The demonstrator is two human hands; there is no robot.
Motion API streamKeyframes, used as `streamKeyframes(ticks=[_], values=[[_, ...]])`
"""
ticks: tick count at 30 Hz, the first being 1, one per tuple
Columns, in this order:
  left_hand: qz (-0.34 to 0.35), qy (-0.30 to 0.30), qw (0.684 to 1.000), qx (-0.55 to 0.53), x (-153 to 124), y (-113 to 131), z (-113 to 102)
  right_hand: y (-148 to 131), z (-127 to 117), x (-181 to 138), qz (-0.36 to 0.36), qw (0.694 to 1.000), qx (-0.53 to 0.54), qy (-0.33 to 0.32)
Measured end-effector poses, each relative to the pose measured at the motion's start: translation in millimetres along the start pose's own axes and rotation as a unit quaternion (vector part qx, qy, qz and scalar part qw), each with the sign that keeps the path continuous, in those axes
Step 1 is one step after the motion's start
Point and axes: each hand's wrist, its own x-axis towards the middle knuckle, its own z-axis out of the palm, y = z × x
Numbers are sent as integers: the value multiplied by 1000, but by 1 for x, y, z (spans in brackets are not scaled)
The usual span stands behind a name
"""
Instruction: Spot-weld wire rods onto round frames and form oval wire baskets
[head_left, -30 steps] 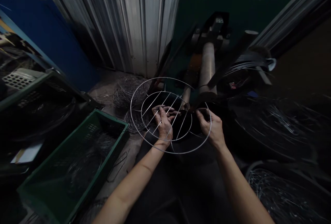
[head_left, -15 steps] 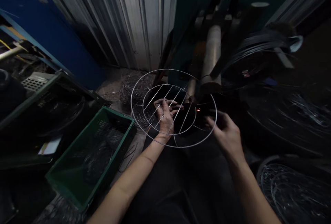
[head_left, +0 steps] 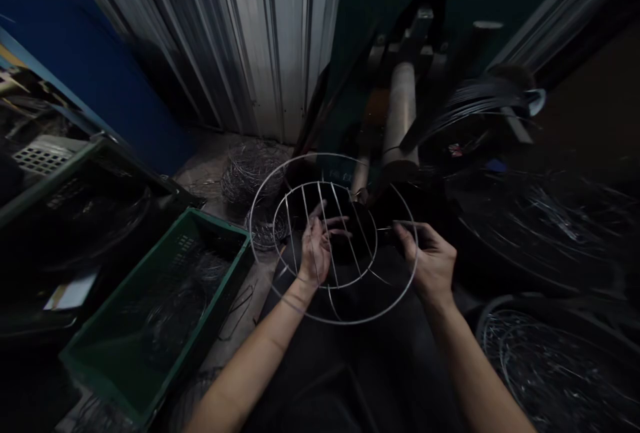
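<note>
A round wire rack point(head_left: 280, 173), made of two rings joined by several straight rods, is held flat in front of me. My left hand point(head_left: 315, 253) reaches up through the rods near the rack's middle, fingers curled round them. My right hand point(head_left: 430, 260) is at the rack's right rim, its fingers pinched on a short thin wire rod point(head_left: 395, 228) that points left toward the inner ring. Just behind the rack stands a dark machine with a pale cylinder point(head_left: 400, 113).
A green plastic crate point(head_left: 200, 300) with wire pieces sits at lower left, a darker crate point(head_left: 75, 173) behind it. Tangled wire bundles point(head_left: 250, 166) lie on the floor by the corrugated metal wall point(head_left: 260, 40). Wire coils point(head_left: 550, 366) fill the right side.
The rack has turned, so its rods now run nearly upright instead of diagonally. My right hand came back to the right rim with a thin rod. The small spark seen earlier is gone.
</note>
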Motion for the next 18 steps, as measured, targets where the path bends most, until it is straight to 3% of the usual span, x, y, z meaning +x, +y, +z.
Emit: streamKeyframes(ticks=[3,9,13,18], values=[[-59,-32,997,-28,-1,0,-3,-1,2,9,-14,999,-13,-29],[-46,1,999,6,3,2,6,0,7,23,14,997,25,-77],[-38,14,999,5,9,3,11,4,-8,7,38,991,18,-125],[16,20,999,38,5,-3,11,2,-26,-16,0,987,-5,-163]])
